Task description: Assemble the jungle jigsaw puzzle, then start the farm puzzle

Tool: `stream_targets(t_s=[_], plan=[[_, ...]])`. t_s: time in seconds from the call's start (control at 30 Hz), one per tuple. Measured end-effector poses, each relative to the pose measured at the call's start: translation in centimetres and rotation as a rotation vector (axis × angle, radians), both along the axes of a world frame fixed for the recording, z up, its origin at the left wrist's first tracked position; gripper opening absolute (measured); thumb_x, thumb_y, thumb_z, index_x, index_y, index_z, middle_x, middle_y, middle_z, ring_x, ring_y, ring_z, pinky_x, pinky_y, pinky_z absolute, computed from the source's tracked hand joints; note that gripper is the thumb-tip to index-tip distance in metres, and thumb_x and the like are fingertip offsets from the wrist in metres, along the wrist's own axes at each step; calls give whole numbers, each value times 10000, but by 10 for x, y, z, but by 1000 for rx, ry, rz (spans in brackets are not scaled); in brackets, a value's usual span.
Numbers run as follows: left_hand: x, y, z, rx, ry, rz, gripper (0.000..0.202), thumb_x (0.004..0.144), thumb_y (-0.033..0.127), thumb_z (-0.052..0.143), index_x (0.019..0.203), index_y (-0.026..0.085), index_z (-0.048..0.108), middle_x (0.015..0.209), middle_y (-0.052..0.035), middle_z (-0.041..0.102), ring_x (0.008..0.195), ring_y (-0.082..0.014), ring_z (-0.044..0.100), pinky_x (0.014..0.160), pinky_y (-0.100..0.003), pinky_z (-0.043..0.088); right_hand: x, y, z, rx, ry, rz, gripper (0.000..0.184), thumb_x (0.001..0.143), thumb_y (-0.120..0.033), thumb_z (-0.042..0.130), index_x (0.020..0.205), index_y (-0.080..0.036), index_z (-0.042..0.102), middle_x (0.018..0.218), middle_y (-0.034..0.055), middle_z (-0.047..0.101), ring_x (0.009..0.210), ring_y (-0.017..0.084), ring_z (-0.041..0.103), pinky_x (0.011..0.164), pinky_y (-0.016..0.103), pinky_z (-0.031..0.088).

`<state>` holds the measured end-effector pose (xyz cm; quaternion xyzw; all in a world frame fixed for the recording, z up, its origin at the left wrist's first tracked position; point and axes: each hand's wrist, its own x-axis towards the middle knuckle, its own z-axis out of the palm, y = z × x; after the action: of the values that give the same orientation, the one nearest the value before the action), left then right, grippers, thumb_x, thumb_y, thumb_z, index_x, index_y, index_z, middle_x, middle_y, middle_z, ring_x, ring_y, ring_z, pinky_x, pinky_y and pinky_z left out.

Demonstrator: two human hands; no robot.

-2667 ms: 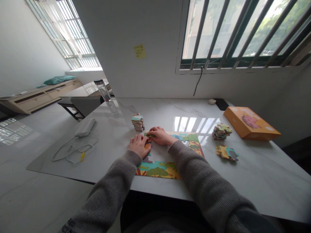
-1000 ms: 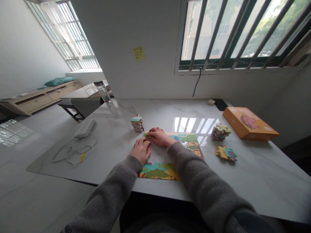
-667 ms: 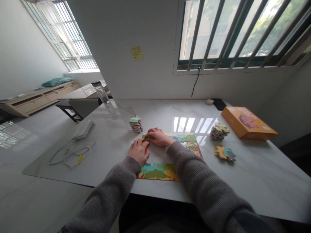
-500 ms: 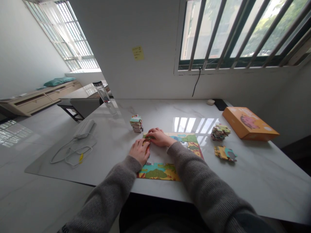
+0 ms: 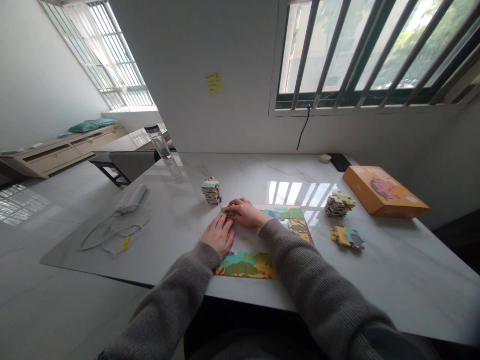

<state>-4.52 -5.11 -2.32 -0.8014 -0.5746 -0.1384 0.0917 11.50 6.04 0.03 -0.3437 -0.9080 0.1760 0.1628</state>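
Rectangular jigsaw border (image 5: 245,267) is lying toward six o'clock on marbled tabletop (image 5: 176,220); left hand (image 5: 218,233) and right hand (image 5: 245,212) are meeting at its eleven-o'clock corner, grips impossible to tell; ribbed sleeve (image 5: 311,260) is hiding its five-o'clock corner.

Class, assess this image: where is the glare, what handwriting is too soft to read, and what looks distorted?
Head view: striped window light glares on the tabletop behind the puzzle; head view: writing on the yellow note is too soft to read; head view: the bottle leans outward, probably wide-angle stretch.
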Motion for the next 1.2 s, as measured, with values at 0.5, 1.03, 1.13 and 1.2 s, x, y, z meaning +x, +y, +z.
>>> stream_targets(t_s=[0.5, 1.03, 1.13, 1.2], plan=[[-12, 4, -10, -37, -152, 152, 567, 971, 471, 412, 1438, 155, 463, 1481, -178, 483, 1396, -331, 415, 1149, -514, 341, 68, -4, 23, 103, 47, -48, 553, 857, 12, 425, 1373, -125, 570, 1367, 178, 549, 1291, 281, 425, 1086, 477, 409], [-12, 18, -6, -52, -104, 95, 514, 902, 401, 512, 1371, 192, 520, 1439, -163, 499, 1340, -330, 449, 1149, -523, 324, 182, -131, -14, 210, -180, -359, 485, 978, -304, 441, 1452, -205, 475, 1555, 143, 382, 1483, 314, 270, 1203, 520, 315], [-10, 23, -5, -58, -114, 81, 497, 894, 391, 517, 1349, 192, 530, 1411, -161, 504, 1322, -323, 454, 1144, -510, 335, 180, -140, -19, 233, -176, -403, 498, 1000, -338, 406, 1476, -199, 453, 1601, 131, 327, 1507, 311, 231, 1222, 522, 283], [-11, 24, -6, -62, -130, 68, 504, 894, 406, 519, 1350, 193, 528, 1402, -159, 499, 1310, -324, 458, 1136, -508, 348, 180, -142, -20, 236, -182, -408, 520, 1007, -368, 396, 1496, -195, 432, 1621, 124, 297, 1515, 306, 217, 1229, 519, 268]])
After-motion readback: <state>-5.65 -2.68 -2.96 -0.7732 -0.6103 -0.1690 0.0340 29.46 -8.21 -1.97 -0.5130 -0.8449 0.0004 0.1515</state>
